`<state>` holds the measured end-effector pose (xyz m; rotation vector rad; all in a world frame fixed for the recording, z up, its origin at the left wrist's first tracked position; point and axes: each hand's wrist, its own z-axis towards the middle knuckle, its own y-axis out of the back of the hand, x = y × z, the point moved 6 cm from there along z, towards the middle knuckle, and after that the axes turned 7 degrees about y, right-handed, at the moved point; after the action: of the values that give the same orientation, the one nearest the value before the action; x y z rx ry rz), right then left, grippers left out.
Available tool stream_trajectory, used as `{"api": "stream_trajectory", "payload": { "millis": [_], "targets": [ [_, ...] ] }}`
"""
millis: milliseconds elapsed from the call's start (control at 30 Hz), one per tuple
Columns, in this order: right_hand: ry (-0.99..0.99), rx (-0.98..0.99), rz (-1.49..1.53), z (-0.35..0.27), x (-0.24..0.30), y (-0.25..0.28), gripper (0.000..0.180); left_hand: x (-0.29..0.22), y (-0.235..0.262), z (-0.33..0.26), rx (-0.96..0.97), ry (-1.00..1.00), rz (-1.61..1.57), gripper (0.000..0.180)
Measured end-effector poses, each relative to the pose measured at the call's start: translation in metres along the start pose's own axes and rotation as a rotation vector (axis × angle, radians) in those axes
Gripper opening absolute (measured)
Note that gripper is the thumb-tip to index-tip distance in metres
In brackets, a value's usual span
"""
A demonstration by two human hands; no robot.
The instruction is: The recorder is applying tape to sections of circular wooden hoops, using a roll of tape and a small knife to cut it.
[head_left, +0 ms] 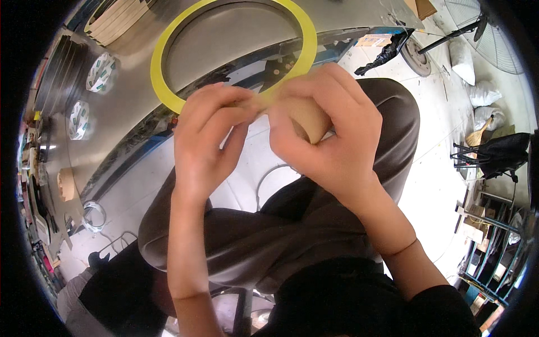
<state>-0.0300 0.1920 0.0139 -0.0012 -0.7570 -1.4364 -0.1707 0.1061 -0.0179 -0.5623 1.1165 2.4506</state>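
Observation:
My right hand (337, 129) is closed round a roll of tan tape (310, 117), its side facing up toward me. With fingertips pinched together, my left hand (199, 137) meets it over a short, blurred tan strip (261, 104) between the two hands. Just beyond them a large flat ring (309, 45), yellow-green on its face and dark along its inner wall, rests on the metal table (132, 67) and juts past its edge toward me. Both hands are at the ring's near rim; my fingers hide part of it.
Stacked light rings (115, 22), black rings (59, 78) and wrapped white rolls (101, 73) lie on the table's left. My knees are beneath my hands. On the right stand a fan (488, 36), white bags (462, 63), a folded black chair (499, 160) and a metal rack (497, 236).

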Motion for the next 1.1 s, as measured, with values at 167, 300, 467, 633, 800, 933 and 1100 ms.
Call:
{"api": "stream_trajectory", "payload": {
  "millis": [167, 300, 467, 633, 800, 933, 1100],
  "targets": [
    [0.024, 0.044, 0.011, 0.012, -0.003, -0.007, 0.014, -0.003, -0.001, -0.002, -0.005, 0.027, 0.014, 0.031],
    [0.0, 0.062, -0.002, 0.019, -0.004, -0.012, 0.011, -0.001, -0.004, -0.005, -0.082, -0.022, 0.037, 0.032],
    [-0.004, 0.097, 0.001, 0.023, -0.006, -0.014, 0.009, 0.004, -0.005, -0.007, -0.113, -0.019, 0.029, 0.032],
    [0.087, 0.151, -0.046, 0.024, 0.003, -0.013, 0.013, -0.001, -0.003, -0.006, -0.135, -0.048, 0.027, 0.033],
    [0.229, 0.15, -0.068, 0.003, 0.009, 0.002, 0.021, 0.005, -0.006, -0.005, -0.076, -0.075, -0.014, 0.03],
    [0.188, 0.202, -0.04, -0.021, 0.008, 0.012, 0.024, 0.005, -0.003, -0.005, -0.027, -0.054, -0.007, 0.025],
    [0.064, 0.296, -0.008, -0.053, 0.001, 0.006, 0.025, 0.004, -0.005, -0.003, -0.058, 0.052, -0.03, 0.023]
  ]
}}
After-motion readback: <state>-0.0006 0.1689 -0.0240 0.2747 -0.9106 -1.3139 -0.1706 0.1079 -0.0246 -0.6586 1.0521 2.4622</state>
